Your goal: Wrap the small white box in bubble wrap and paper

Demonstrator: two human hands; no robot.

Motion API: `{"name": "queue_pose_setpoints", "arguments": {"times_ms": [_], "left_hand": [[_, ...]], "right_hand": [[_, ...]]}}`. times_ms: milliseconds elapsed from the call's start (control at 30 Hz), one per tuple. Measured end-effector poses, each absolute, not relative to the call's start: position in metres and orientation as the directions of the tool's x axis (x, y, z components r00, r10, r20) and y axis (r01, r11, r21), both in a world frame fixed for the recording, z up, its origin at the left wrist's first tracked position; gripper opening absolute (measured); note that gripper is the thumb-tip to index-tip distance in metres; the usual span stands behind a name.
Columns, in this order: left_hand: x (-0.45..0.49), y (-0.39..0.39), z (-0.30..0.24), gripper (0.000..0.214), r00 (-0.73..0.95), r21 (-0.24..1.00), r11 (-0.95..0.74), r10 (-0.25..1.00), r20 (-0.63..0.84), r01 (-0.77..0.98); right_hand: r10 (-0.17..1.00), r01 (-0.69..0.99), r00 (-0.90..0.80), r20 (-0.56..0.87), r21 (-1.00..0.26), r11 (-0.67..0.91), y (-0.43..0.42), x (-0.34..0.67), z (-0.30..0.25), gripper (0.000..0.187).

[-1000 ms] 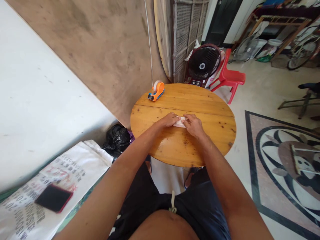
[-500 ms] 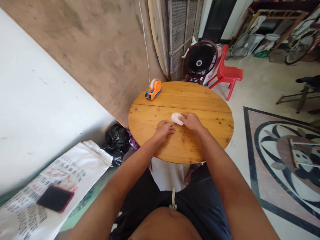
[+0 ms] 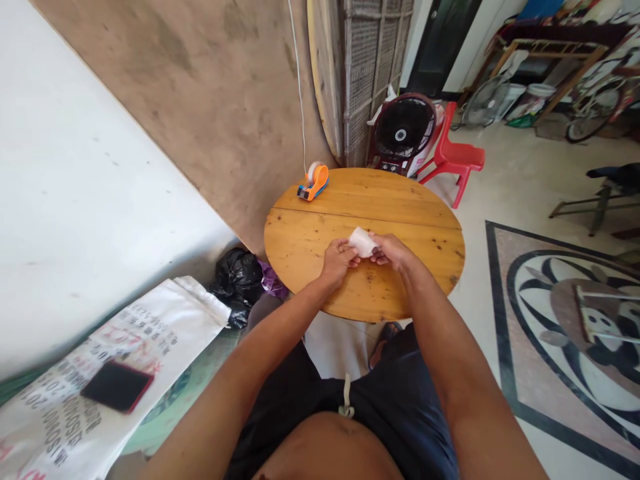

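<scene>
A small white wad of what looks like tissue paper (image 3: pixel 363 242) is held just over the round wooden table (image 3: pixel 310 230). My left hand (image 3: pixel 340 259) is closed, its thumb and fingertips pinching the wad's lower left edge. At the other end, my right hand (image 3: pixel 393 251) grips the wad's right side with curled fingers. Parts of the wad are hidden behind the fingers. Toward the table's far left edge stands an orange and blue tape dispenser (image 3: pixel 314 181) with a roll of tape in it.
A dark red fan (image 3: pixel 403 133) and a red plastic chair (image 3: pixel 460 157) stand behind the table. To the left lie a black plastic bag (image 3: pixel 237 277) and a white printed sack (image 3: pixel 170 313) with a phone (image 3: pixel 117 385) on it. A wooden board (image 3: pixel 240 100) leans beyond.
My left hand has come up to the white wad and now pinches it. The wad has been turned and lifted a little toward me, with my right hand still on it.
</scene>
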State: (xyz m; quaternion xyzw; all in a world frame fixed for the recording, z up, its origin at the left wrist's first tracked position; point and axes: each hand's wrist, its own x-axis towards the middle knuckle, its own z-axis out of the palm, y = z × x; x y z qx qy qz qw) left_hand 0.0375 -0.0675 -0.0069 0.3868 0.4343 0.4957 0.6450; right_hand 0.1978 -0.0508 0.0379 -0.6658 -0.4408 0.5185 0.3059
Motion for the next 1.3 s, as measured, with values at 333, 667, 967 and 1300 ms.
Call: {"name": "queue_pose_setpoints", "arguments": {"times_ms": [333, 667, 967, 1300], "left_hand": [[0.025, -0.048, -0.011, 0.094, 0.371, 0.959, -0.049, 0.915, 0.156, -0.280], [0.008, -0.043, 0.001, 0.081, 0.477, 0.951, -0.309, 0.831, 0.285, -0.029], [0.010, -0.059, -0.013, 0.061, 0.319, 0.807, -0.432, 0.892, 0.319, 0.403], [0.008, -0.045, -0.016, 0.061, 0.417, 0.424, -0.544, 0.835, 0.359, 0.724]], "right_hand": [[0.801, -0.242, -0.193, -0.566, -0.764, -0.598, -0.075, 0.197, 0.032, 0.041], [0.750, -0.125, -0.230, -0.621, -0.745, -0.655, -0.079, 0.189, 0.031, 0.047], [0.825, 0.044, -0.018, -0.565, -0.825, -0.563, -0.082, 0.190, 0.028, 0.071], [0.940, 0.195, 0.176, -0.292, -0.926, -0.324, -0.100, 0.203, 0.019, 0.034]]}}
